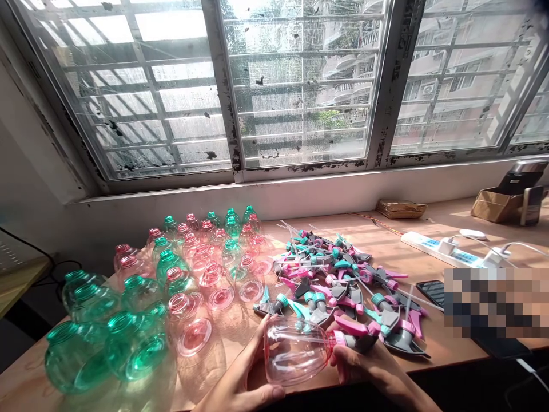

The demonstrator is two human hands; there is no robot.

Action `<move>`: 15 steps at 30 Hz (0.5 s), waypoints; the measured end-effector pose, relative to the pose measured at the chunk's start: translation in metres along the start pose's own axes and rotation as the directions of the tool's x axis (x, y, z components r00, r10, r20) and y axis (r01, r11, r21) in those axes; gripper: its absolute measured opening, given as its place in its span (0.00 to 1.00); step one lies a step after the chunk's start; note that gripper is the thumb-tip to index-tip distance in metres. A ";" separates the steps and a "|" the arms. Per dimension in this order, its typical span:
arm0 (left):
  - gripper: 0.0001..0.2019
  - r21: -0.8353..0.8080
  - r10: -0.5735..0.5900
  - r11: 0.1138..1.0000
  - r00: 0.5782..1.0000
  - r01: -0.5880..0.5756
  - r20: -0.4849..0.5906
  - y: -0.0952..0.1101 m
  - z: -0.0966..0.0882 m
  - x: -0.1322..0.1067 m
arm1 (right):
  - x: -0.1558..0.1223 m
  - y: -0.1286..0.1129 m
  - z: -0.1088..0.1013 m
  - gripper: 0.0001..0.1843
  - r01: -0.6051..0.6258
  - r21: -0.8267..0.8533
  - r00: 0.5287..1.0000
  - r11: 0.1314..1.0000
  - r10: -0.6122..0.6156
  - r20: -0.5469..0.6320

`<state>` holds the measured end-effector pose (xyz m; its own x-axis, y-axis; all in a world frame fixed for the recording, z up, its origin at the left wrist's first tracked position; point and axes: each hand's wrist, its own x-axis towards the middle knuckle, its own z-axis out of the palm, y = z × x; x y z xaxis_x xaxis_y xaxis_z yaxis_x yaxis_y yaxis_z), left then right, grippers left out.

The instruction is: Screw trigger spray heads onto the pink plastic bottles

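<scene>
At the near edge of the wooden surface [386, 252], a clear pink bottle [294, 352] lies on its side between both hands. The left hand [240, 383] has its grip curled round the bottle's base, fingers wrapped along the wall. The right hand [369, 372] has its grip pressed together on the pink-and-grey trigger head [358, 337] at the bottle's neck. Just behind lies a heap of loose trigger heads [343, 274], with empty green and pink bottles [171, 286] standing to the left.

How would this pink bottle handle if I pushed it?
The pink bottle looks empty and thin-walled, so probably light and easily dented. Lying sideways between left hand and right hand, its round body would likely roll on the table.
</scene>
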<state>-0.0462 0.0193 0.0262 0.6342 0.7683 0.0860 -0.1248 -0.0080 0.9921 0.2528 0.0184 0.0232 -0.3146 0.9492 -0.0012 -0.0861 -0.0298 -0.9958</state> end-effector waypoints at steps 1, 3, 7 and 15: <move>0.44 0.011 0.001 1.000 1.000 -0.001 -0.007 0.000 0.001 0.000 | 0.000 0.000 0.000 0.25 0.007 -0.001 1.000 1.000 -0.007 0.006; 0.45 0.024 -0.013 1.000 0.998 0.015 -0.057 0.001 0.002 -0.001 | 0.001 0.002 -0.001 0.25 0.013 -0.021 1.000 1.000 -0.012 0.008; 0.47 0.057 -0.037 0.997 0.990 0.045 -0.136 0.002 0.004 -0.002 | 0.002 0.007 -0.004 0.25 0.000 -0.057 1.000 0.998 0.001 0.020; 0.49 0.146 0.030 0.989 1.000 -0.030 0.003 0.003 -0.003 -0.001 | 0.000 -0.001 0.000 0.25 0.007 0.005 1.000 1.000 -0.007 0.023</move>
<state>-0.0494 0.0200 0.0287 0.6324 0.7659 0.1159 -0.0310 -0.1244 0.9917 0.2526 0.0187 0.0238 -0.3360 0.9418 0.0081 -0.0932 -0.0246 -0.9953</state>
